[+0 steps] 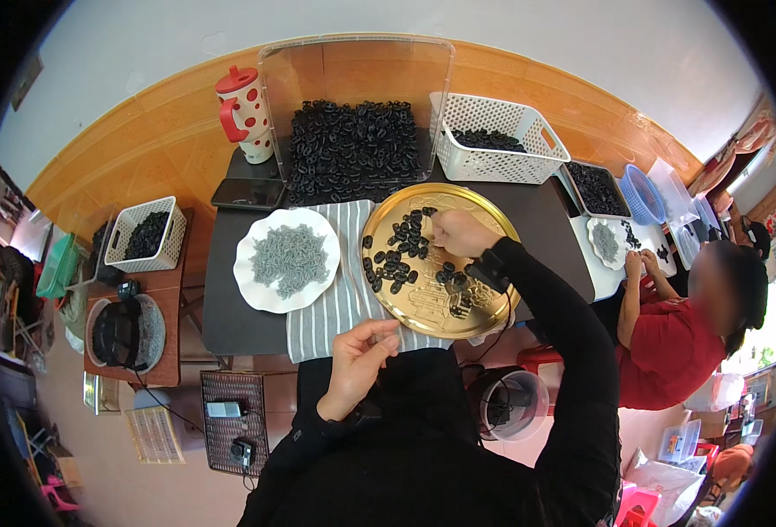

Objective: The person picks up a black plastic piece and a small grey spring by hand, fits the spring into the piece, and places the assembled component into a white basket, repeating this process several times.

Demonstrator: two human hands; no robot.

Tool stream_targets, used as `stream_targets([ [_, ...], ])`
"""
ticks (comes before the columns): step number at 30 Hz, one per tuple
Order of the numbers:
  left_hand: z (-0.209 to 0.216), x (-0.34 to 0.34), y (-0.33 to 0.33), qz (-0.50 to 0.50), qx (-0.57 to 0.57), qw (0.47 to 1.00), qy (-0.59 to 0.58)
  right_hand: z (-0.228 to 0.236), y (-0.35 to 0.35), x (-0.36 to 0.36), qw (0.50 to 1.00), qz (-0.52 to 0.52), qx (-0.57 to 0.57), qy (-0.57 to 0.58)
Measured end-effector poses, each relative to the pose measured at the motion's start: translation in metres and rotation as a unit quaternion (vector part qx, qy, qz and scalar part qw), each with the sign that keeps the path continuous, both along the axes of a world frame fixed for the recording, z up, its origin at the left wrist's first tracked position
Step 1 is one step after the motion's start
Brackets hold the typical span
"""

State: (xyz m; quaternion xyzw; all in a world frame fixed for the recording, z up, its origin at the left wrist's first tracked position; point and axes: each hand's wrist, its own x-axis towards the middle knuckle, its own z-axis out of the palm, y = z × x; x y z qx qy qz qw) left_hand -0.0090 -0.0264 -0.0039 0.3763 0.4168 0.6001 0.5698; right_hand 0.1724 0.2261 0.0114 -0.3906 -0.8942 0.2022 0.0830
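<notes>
A round gold tray [489, 321] lies before me with small black oval pieces [403, 235] scattered over its left and middle. My right hand [463, 233] reaches over the tray, fingers bent together down at its far middle beside the pieces; what they grip is hidden. My left hand [359, 360] is in front of the tray's near edge, thumb and fingertips pinched together. Anything between them is too small to name. Left of the tray, a white scalloped plate [249, 294] holds a heap of small grey pieces [290, 261]. A striped cloth [318, 329] lies under plate and tray.
Behind the tray stands a clear bin [353, 66] of black pieces, with a white basket [502, 162] beside it. A phone [247, 193] and a red-dotted tumbler [247, 114] are at the back left. A person in red [673, 351] works at right. A clear bucket [528, 404] stands below the table.
</notes>
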Motion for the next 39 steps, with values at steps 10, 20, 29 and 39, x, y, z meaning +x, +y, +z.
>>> stream_targets([
  [10,0.006,0.015,0.012,-0.143,-0.075,0.974,-0.161,0.052,-0.154,0.019,0.951,0.088,-0.086,0.283],
  [20,0.001,0.013,0.011,-0.252,-0.123,0.922,-0.268,0.035,-0.191,0.027,0.915,0.218,0.161,0.299],
  [29,-0.004,0.008,0.014,-0.103,-0.045,0.972,-0.207,0.005,-0.106,0.051,0.993,-0.037,0.057,0.095],
  [39,-0.004,0.007,0.012,-0.051,-0.026,0.989,-0.137,0.003,-0.093,0.037,0.998,-0.041,0.026,0.049],
])
